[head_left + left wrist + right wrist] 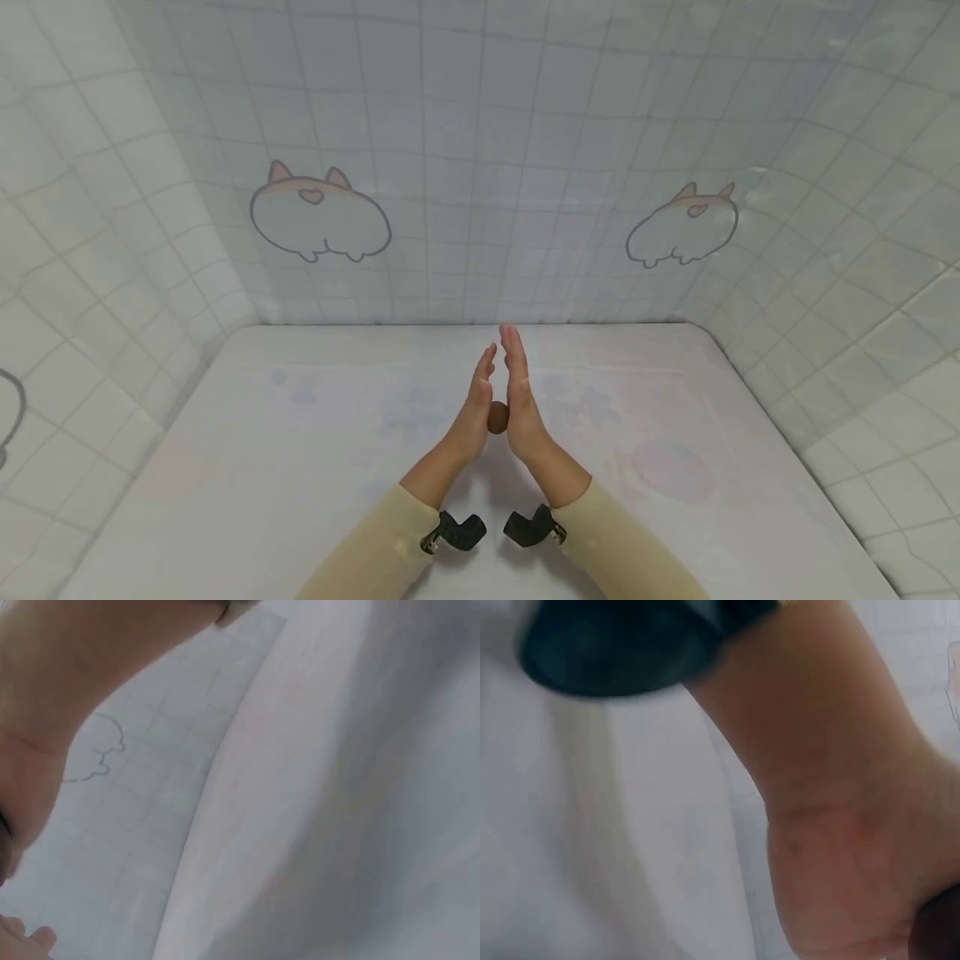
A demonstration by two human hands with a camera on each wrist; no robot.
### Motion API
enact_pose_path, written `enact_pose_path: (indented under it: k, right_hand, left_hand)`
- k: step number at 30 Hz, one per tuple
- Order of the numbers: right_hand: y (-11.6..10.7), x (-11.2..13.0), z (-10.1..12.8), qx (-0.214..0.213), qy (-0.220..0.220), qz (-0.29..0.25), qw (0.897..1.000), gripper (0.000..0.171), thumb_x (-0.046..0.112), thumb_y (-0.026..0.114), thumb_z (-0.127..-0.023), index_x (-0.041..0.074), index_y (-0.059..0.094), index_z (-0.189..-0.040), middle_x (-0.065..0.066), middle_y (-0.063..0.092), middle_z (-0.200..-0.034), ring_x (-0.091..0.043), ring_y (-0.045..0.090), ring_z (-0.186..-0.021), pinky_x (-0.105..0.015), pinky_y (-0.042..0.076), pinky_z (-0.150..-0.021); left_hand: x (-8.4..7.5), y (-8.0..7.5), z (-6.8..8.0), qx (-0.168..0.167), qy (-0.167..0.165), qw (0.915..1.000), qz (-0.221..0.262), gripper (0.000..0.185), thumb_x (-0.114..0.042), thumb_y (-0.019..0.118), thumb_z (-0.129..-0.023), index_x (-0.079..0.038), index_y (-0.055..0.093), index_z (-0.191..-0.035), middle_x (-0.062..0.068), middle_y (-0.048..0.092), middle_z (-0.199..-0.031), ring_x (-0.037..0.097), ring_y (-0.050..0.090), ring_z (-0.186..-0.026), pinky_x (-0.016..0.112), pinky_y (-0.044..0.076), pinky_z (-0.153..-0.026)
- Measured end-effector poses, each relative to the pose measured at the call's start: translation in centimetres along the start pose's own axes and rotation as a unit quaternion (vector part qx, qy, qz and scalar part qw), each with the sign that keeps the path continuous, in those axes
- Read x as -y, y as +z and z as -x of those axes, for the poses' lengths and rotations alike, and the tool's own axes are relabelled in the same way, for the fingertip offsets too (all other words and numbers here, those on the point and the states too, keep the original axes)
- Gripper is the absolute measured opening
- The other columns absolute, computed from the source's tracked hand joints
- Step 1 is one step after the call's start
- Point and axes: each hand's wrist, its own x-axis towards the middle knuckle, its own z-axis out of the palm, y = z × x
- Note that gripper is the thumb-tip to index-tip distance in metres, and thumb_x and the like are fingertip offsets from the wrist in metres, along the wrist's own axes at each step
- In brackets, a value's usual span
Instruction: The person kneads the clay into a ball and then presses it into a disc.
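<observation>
The small brown round ball (498, 417) sits between your two palms, above the white table (300, 467). Your left hand (474, 408) and right hand (519, 400) stand upright, fingers straight, pressing the ball from both sides; neither grip curls round it. Behind stands a tiled wall sheet with cartoon animal drawings (318, 212).
</observation>
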Motion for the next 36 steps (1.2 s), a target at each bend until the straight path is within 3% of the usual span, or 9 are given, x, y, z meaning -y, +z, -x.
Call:
enact_pose_path:
  k: [9, 12, 15, 21, 27, 32, 36]
  right_hand:
    - [-0.7, -0.5, -0.1, 0.023, 0.083, 0.003, 0.996, 0.091, 0.079, 0.007, -0.094, 0.020, -0.003, -0.162, -0.008, 0.000, -0.168, -0.026, 0.000, -0.153, -0.063, 0.002, -0.116]
    - [-0.6, -0.8, 0.3, 0.035, 0.109, 0.001, 0.993, 0.090, 0.080, 0.006, -0.093, 0.023, -0.001, -0.162, -0.002, -0.002, -0.168, -0.026, -0.002, -0.153, -0.067, 0.002, -0.114]
    - [-0.4, -1.2, 0.9, 0.054, 0.118, 0.005, 0.992, 0.089, 0.079, 0.005, -0.093, 0.024, 0.000, -0.163, -0.002, -0.002, -0.168, -0.028, -0.001, -0.153, -0.070, 0.004, -0.112]
    - [0.4, -1.6, 2.0, 0.087, 0.081, -0.007, 0.993, 0.092, 0.079, 0.006, -0.093, 0.020, 0.001, -0.163, -0.009, -0.004, -0.168, -0.030, -0.004, -0.152, -0.072, 0.004, -0.111]
    - [1.0, -0.9, 2.6, 0.105, 0.046, -0.025, 0.993, 0.090, 0.079, 0.006, -0.093, 0.023, -0.002, -0.162, -0.006, -0.005, -0.168, -0.026, -0.005, -0.153, -0.071, 0.000, -0.112]
    - [1.1, -0.4, 2.5, 0.102, -0.020, -0.021, 0.994, 0.088, 0.073, 0.005, -0.098, 0.013, -0.004, -0.162, -0.012, -0.004, -0.167, -0.029, -0.005, -0.153, -0.068, 0.001, -0.113]
    - [0.8, 0.1, 2.1, 0.083, -0.050, -0.012, 0.995, 0.089, 0.072, 0.006, -0.099, 0.008, -0.002, -0.161, -0.013, -0.001, -0.167, -0.030, -0.004, -0.153, -0.067, 0.001, -0.114]
  left_hand:
    - [-0.8, 1.3, 0.6, -0.011, 0.035, 0.9979, 0.053, 0.083, -0.074, 0.004, -0.097, -0.023, -0.006, -0.162, 0.005, -0.007, -0.168, 0.035, 0.004, -0.152, 0.073, 0.014, -0.110]
    - [-1.0, 1.5, 0.6, -0.025, 0.042, 0.9974, 0.052, 0.084, -0.077, 0.005, -0.094, -0.027, -0.009, -0.161, 0.007, -0.004, -0.167, 0.033, 0.007, -0.152, 0.070, 0.022, -0.109]
    - [-1.0, 1.5, 0.6, -0.047, 0.053, 0.9969, 0.034, 0.089, -0.079, 0.004, -0.092, -0.024, -0.010, -0.161, 0.010, 0.000, -0.167, 0.032, 0.009, -0.151, 0.069, 0.022, -0.109]
    - [-1.1, 0.6, 0.1, -0.097, 0.064, 0.9927, 0.033, 0.097, -0.084, 0.007, -0.088, -0.023, -0.009, -0.161, 0.008, 0.003, -0.166, 0.030, 0.007, -0.152, 0.072, 0.009, -0.110]
    - [-1.4, -0.5, -0.4, -0.126, 0.049, 0.9896, 0.050, 0.097, -0.088, 0.011, -0.086, -0.030, -0.006, -0.161, 0.006, 0.003, -0.166, 0.026, 0.005, -0.153, 0.074, 0.005, -0.109]
    - [-0.8, -1.0, -0.2, -0.108, 0.018, 0.9933, 0.037, 0.090, -0.084, 0.008, -0.090, -0.031, -0.002, -0.162, 0.007, 0.007, -0.167, 0.026, 0.009, -0.153, 0.072, 0.005, -0.111]
    - [0.1, -0.6, 0.3, -0.064, -0.006, 0.9977, 0.023, 0.081, -0.076, 0.003, -0.095, -0.032, -0.001, -0.162, 0.008, 0.006, -0.167, 0.028, 0.009, -0.153, 0.071, 0.005, -0.112]
